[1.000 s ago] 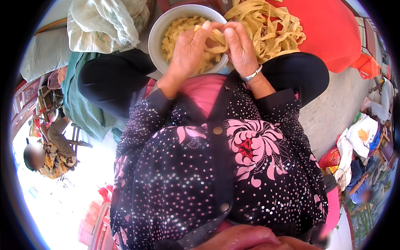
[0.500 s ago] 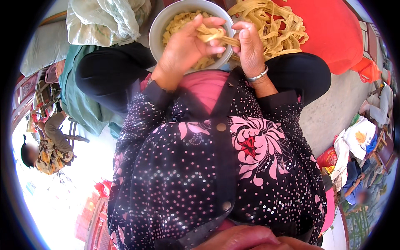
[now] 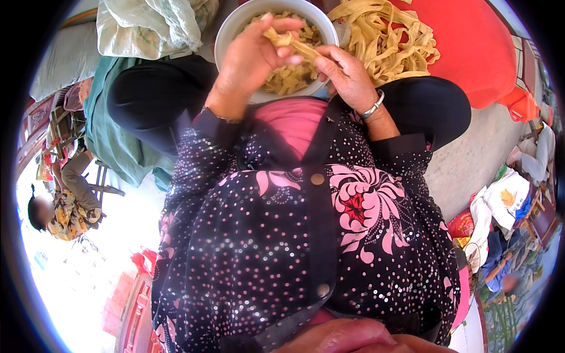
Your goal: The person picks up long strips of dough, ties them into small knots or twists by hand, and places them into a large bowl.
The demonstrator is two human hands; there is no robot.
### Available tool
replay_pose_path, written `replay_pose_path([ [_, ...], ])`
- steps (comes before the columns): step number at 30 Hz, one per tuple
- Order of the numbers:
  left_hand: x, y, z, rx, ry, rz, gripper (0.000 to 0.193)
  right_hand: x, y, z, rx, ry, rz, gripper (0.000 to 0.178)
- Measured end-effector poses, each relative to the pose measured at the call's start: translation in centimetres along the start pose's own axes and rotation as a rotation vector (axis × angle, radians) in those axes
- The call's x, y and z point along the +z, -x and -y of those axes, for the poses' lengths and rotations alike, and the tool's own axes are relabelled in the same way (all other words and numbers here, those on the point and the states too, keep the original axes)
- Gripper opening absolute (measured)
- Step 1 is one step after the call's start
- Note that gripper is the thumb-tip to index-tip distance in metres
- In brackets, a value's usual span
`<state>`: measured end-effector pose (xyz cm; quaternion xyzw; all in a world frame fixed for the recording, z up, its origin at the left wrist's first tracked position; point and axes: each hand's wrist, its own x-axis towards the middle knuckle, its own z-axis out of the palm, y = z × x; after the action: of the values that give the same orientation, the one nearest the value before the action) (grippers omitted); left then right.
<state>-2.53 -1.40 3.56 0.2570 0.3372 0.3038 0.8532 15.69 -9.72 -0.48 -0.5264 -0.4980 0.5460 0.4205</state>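
In front of me is a white round bowl (image 3: 323, 23) holding many short yellowish knotted pieces (image 3: 288, 82). Above it, a soft yellowish strip (image 3: 304, 49) with a knot in it stretches between my hands. My left hand (image 3: 250, 62) grips the knotted end, its fingers curled and partly hiding it. The other end is pinched between thumb and fingers of my right hand (image 3: 350, 79), which wears a silver bracelet (image 3: 373, 105). Right of the bowl lies a tangled heap of long flat strips (image 3: 385, 41) of the same colour.
A red surface (image 3: 471, 44) lies under and beside the strip heap. White woven sacking (image 3: 153, 29) and green cloth (image 3: 118, 135) are at my left. One person (image 3: 70, 206) sits at far left, another (image 3: 497, 273) at far right. A red basket-like thing (image 3: 519, 105) stands on the right.
The knotted strip now slants, its left end higher, and its knot looks tighter. My right hand has shifted slightly down and tilted leftward; my left hand has moved slightly left.
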Motion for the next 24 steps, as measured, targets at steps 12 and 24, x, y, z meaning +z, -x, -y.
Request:
replay_pose_path([
  [12, -1.0, 0.7, 0.2, -0.057, 0.087, -0.068, 0.043, -0.1, 1.2, 1.5, -0.095, 0.093, 0.108, 0.029],
  [24, 1.5, 0.9, 0.9, 0.005, -0.312, -0.218, 0.017, 0.1, 0.5, 0.3, -0.124, 0.061, 0.035, 0.029],
])
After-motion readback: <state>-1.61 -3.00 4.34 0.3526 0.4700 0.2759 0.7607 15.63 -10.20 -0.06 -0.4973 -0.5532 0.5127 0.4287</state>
